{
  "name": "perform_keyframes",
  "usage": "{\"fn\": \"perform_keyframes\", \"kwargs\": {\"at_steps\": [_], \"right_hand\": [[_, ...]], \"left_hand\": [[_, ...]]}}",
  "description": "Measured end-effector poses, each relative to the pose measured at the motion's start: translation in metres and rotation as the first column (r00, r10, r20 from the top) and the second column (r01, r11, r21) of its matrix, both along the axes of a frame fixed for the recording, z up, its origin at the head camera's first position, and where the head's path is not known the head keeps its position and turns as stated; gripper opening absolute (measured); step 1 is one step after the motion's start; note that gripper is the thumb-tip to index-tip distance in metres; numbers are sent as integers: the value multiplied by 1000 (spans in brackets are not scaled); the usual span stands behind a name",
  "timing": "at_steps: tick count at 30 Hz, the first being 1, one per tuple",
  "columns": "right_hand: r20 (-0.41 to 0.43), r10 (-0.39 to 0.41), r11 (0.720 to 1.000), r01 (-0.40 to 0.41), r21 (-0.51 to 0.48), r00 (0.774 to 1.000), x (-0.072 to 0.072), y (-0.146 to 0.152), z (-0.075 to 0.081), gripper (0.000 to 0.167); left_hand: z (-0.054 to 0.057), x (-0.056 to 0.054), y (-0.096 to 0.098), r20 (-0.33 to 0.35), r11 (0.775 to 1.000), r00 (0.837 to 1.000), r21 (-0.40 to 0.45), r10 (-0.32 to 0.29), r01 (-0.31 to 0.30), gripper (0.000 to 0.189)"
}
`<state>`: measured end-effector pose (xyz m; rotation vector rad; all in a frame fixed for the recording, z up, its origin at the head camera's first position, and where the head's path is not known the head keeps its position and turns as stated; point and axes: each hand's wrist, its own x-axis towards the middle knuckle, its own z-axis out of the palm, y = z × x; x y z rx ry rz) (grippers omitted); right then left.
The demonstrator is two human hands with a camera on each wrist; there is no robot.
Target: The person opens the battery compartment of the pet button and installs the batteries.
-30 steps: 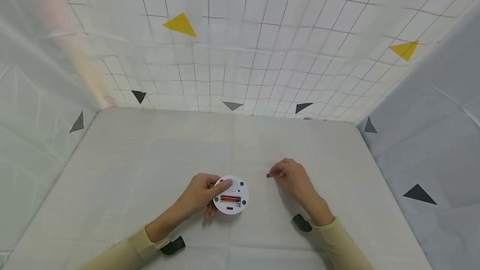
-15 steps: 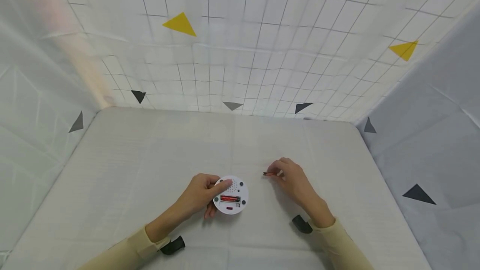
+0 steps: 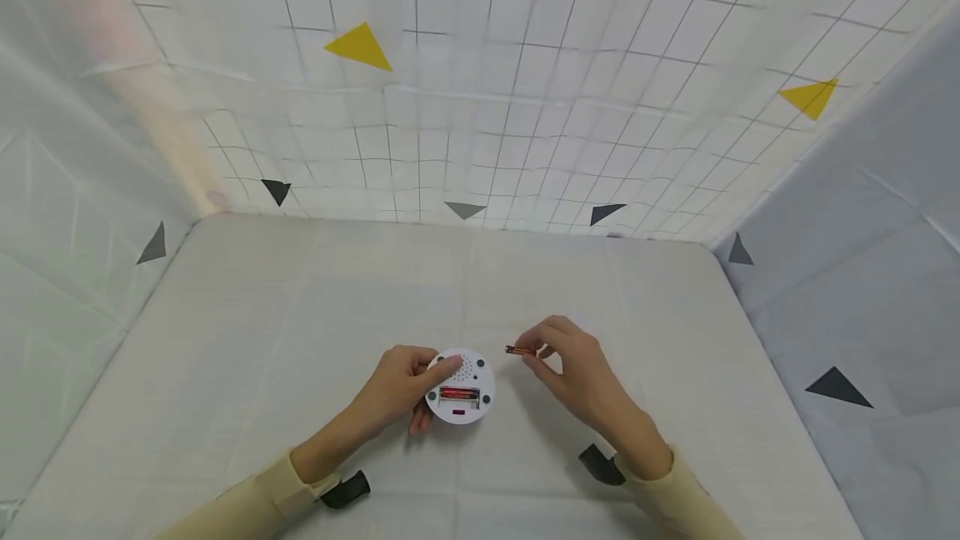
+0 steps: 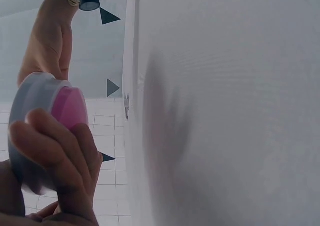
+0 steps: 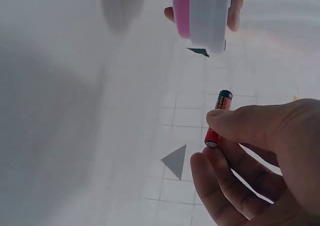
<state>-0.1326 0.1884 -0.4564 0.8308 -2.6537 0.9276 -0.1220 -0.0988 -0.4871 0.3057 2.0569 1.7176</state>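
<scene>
Grid-marked white sheeting [image 3: 480, 119] backs the pale, creased surface [image 3: 360, 290]. L hand [image 3: 408, 376] wraps a round white device [image 3: 472, 379], thumb over its upturned base, where a red batt. [image 3: 459, 393] sits. R hand [image 3: 567, 361] pinches a loose cell [image 5: 223, 102], thumb vs. fingers, just beside the device. Cell's prob. light, stiff, slick; mid-barrel hold's best. Device: prob. light, hard plastic; take the rim. Surface looks smooth; dark triangles [image 3: 838, 387] dot the room.
</scene>
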Motion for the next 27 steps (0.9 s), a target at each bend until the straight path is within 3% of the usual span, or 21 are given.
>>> {"fn": "perform_keyframes", "kwargs": {"at_steps": [9, 27], "right_hand": [[-37, 95, 994, -96, -43, 995, 10, -9, 11, 27], [16, 197, 980, -197, -42, 980, 24, -25, 13, 26]], "left_hand": [[-1, 0, 0, -5, 1000, 1000, 0, 6, -6, 44], [-2, -1, 1, -10, 1000, 1000, 0, -1, 1, 44]]}}
